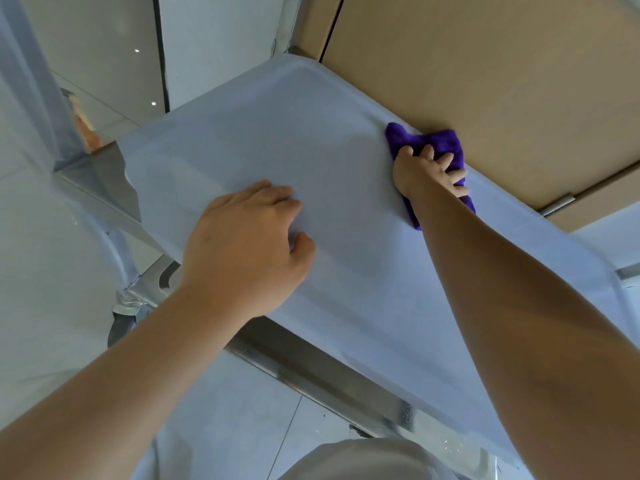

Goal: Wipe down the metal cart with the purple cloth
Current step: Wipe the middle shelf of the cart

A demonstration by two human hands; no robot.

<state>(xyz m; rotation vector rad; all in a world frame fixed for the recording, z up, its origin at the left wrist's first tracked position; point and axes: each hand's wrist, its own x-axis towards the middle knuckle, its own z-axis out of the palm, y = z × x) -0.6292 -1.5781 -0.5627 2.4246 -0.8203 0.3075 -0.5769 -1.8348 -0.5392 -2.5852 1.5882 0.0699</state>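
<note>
My right hand [427, 169] is stretched out to the far edge of the cart [242, 143], pressing the purple cloth [446, 142] flat against the top. My fingers [441, 164] there are spread and lie over the cloth rather than bunching it up; the cloth sticks out beyond my fingertips toward the far rim and also trails back under my wrist. It sits right at the far long edge of the top, just beside the tan panel [485, 81] that runs along behind the cart.

My left hand [242, 244] rests on the near middle of the cart top, well apart from the cloth. Its fingers are loosely bent, the tips touching the surface, and it holds nothing.

The cart top is a pale, blue-tinted sheet with a raised rim and rounded corners, and it looks covered in a thin film. Below its near edge a bare metal rail [311, 372] shows, and at the left a metal leg [138, 299] with wrinkled film wrapped about it. Under the cart lies a pale tiled floor [249, 427]. At the bottom of the view a bit of my light-coloured clothing [363, 459] shows. A grey wall panel [104, 46] stands beyond the far left corner of the cart.
</note>
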